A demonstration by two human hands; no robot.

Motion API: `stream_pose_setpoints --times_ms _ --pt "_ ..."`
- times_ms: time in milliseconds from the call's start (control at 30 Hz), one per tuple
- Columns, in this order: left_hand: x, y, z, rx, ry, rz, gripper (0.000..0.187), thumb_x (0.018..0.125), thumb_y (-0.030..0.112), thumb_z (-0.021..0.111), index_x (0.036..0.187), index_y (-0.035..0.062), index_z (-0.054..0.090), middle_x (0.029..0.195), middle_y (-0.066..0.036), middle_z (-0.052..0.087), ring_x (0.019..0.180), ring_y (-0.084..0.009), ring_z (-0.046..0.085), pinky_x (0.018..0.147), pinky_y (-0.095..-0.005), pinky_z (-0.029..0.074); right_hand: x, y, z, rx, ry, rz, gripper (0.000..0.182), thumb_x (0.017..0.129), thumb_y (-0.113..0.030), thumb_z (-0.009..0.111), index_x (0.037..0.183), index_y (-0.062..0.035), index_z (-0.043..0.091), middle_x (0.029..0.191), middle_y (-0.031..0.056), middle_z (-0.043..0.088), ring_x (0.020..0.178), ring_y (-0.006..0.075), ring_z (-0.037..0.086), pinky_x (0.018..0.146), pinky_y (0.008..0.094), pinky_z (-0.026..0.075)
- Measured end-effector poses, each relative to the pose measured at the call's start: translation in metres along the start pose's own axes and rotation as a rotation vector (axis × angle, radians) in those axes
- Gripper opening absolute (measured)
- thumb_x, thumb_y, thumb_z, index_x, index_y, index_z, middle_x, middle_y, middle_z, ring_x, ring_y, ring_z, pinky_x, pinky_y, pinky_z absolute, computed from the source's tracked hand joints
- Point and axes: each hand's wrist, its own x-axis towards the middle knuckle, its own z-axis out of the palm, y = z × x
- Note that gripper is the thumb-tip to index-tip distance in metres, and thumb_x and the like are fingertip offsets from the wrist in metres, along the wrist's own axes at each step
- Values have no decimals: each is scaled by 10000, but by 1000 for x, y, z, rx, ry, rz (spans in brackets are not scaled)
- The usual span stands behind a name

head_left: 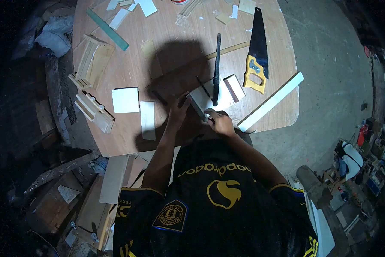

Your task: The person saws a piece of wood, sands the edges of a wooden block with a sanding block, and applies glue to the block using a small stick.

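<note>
A narrow wooden strip (197,107) stands on edge along the near side of a pale board (197,93). My left hand (178,112) is closed around its far left end, fingertips by the board's corner. At the near end, my right hand (221,124) grips the strip with bent fingers and thumb. Just beyond my hands, a long black bar tool (217,73) lies over the pale board, with a thin dark pencil-like stick (203,85) to its left. A brown-and-white block (234,88) sits to the right.
A handsaw (256,64) with a yellow handle and a long pale plank (271,101) lie right on the round-cornered table (128,73). Left are a white square panel (126,100), a small board (148,120), wooden box assemblies (94,62) and a green strip (108,29). Offcuts lie at the back.
</note>
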Motion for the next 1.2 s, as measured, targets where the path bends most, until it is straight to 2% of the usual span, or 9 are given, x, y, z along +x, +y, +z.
stream_pose_setpoints --times_ms 200,267,367,467,600,667,833,1100,1200 --pt "4 1 -2 34 -10 9 426 930 257 630 1262 -3 572 1252 -117 598 1178 -182 534 1035 -308 378 1 8 5 -15 -23 48 249 851 -216 617 1075 -107 613 884 157 681 865 339 656 729 434 530" --pt "5 -3 -2 54 0 15 419 932 254 628 1260 0 576 1251 -120 600 1178 -184 535 1035 -311 380 3 16 12 -57 123 -128 231 873 -268 595 1055 -126 588 779 145 668 710 338 668 604 440 534" --pt "8 -10 -1 134 1 -17 408 933 248 627 1259 6 581 1237 -123 611 1160 -184 550 1014 -307 401 -1 19 15 -53 91 -72 176 855 -215 617 997 -113 633 864 135 685 770 327 665 652 427 533" --pt "7 -12 2 120 42 -17 407 936 249 624 1262 9 579 1221 -121 621 1140 -183 566 991 -303 423 -2 21 15 -88 154 -146 171 852 -225 626 986 -120 634 853 122 689 748 319 670 631 418 534" --pt "7 -8 2 96 49 -7 407 940 256 620 1261 10 576 1205 -111 630 1126 -179 573 979 -297 431 -1 22 17 -113 106 -80 200 843 -242 642 997 -116 619 835 114 691 755 310 672 633 410 535" --pt "6 -5 2 109 51 -20 404 940 256 619 1259 11 576 1205 -107 630 1129 -177 571 983 -297 426 -1 22 18 -33 133 -72 251 848 -270 629 1026 -103 571 716 139 657 679 340 662 604 451 522" --pt "9 -5 0 74 4 76 380 948 238 606 1252 11 579 1200 -97 628 1128 -165 562 993 -298 413 0 17 12 -57 138 -66 254 836 -273 648 1018 -110 577 723 127 662 702 330 664 619 450 525" --pt "9 2 -1 105 -13 31 362 952 228 599 1246 17 584 1182 -80 633 1104 -153 567 975 -287 423 0 11 9 -61 104 6 237 838 -277 646 1014 -130 589 784 135 675 750 326 669 663 453 530" --pt "11 -3 -2 84 -18 37 359 953 229 599 1242 17 587 1178 -78 633 1095 -150 568 973 -286 423 0 7 6 -93 68 45 232 855 -305 609 1023 -145 609 794 131 681 788 325 668 683 450 525"
